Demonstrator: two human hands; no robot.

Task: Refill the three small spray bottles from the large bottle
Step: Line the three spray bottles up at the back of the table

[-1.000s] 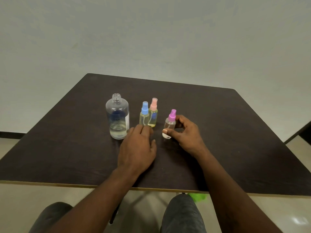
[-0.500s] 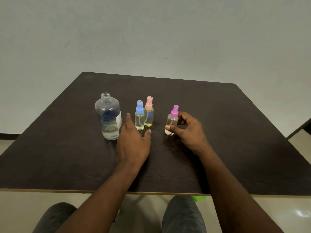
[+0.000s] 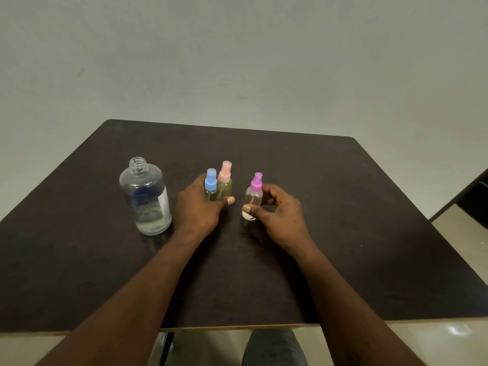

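Dark tabletop (image 3: pixel 343 207), centre: left hand (image 3: pixel 198 207) grips blue-capped bottle (image 3: pixel 211 190), right hand (image 3: pixel 280 210) pinches purple-capped bottle (image 3: pixel 253 198); I judge both light, slick plastic, best held mid-body.

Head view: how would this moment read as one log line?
left hand: grips blue-capped bottle | right hand: pinches purple-capped bottle | pink-capped bottle: standing | large bottle: uncapped, upright, untouched

One head-worn camera, close behind the left grip (image 3: pixel 196 207) and right grip (image 3: pixel 280 213), faces forward and down over the worktop (image 3: pixel 356 207).
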